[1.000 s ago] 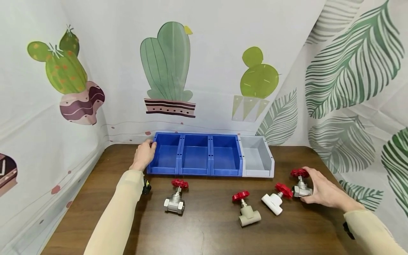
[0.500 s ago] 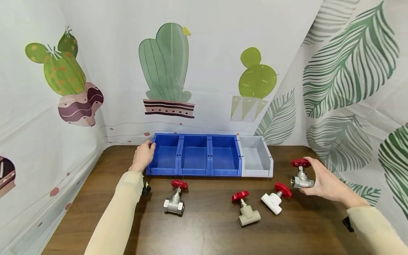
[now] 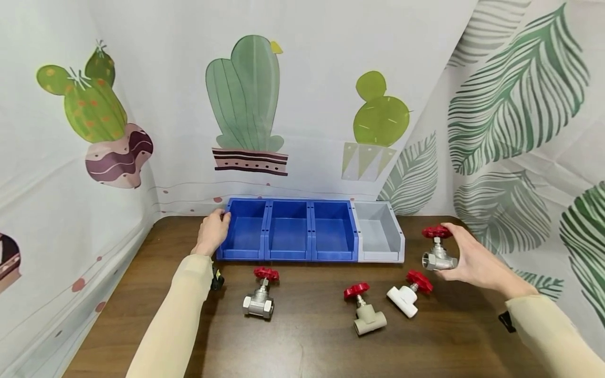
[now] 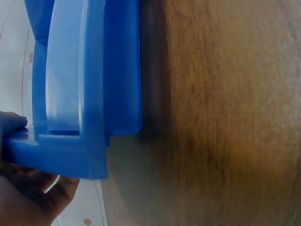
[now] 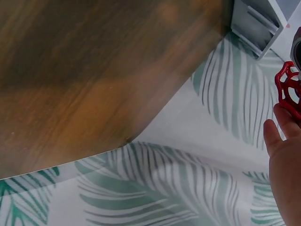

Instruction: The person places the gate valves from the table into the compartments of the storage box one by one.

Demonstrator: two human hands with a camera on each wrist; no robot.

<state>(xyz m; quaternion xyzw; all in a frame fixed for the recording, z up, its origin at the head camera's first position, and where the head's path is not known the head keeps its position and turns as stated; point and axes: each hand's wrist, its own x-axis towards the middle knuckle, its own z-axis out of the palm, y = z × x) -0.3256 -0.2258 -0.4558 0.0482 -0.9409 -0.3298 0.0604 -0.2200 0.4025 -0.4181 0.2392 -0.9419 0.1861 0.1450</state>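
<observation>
My right hand (image 3: 478,262) holds a metal gate valve (image 3: 438,257) with a red handwheel, fingers at the wheel and thumb at the body. It hangs above the table, right of the grey bin (image 3: 382,256). In the right wrist view only part of the red handwheel (image 5: 287,87) and a few fingers show. At the far left, my left hand (image 3: 212,232) grips the side wall of the leftmost blue bin (image 3: 242,253). The left wrist view has the thumb on one side of that blue wall (image 4: 61,153) and fingers on the other.
Two more blue bins (image 3: 289,255) stand joined in the row. A second metal valve (image 3: 258,303) lies in front of the leftmost bin. A beige valve (image 3: 368,319) and a white valve (image 3: 404,300) lie at centre right. A printed cloth (image 3: 312,105) hangs behind the table.
My right hand has lifted the metal valve off the table and carried it slightly up and to the left. The left hand stays on the blue bin.
</observation>
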